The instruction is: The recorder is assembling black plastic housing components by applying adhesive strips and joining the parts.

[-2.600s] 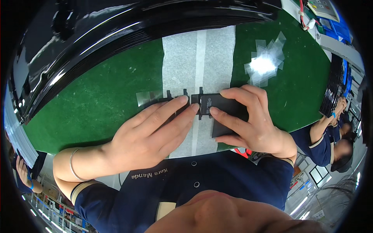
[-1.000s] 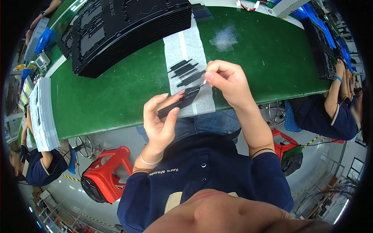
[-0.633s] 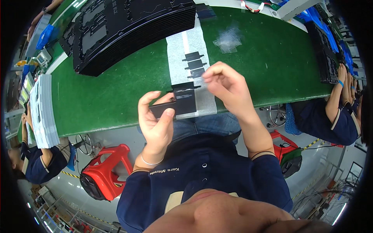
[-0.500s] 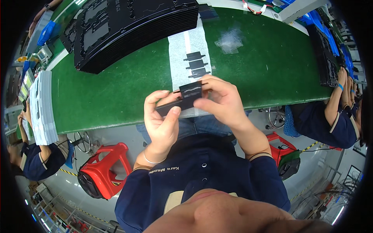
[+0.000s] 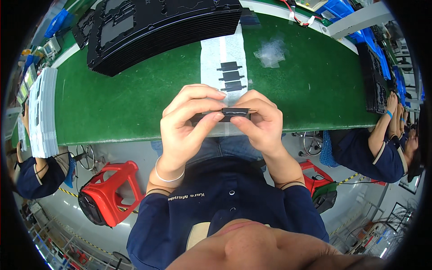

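Between both hands, above the table's front edge, is a small flat black part [image 5: 236,113], seen nearly edge-on. My left hand [image 5: 182,119] pinches its left end between thumb and fingers. On the other end, my right hand [image 5: 265,123] grips with its thumb in front and fingers behind. Much of the part is hidden by the fingers. Just beyond the hands, three thin black pieces with side tabs [image 5: 231,75] lie in a column on a white cloth strip [image 5: 209,60].
A tall stack of black trays [image 5: 166,33] stands at the back left of the green table [image 5: 121,108]. Clear film pieces [image 5: 271,53] lie right of the cloth. White stacked sheets [image 5: 42,112] are at the left; more black trays [image 5: 372,81] and co-workers' hands [image 5: 392,105] at the right.
The black part has gone from a slant with its face showing to nearly level and edge-on. My left fingers have moved up and inward along it, and the two thumbs are closer together.
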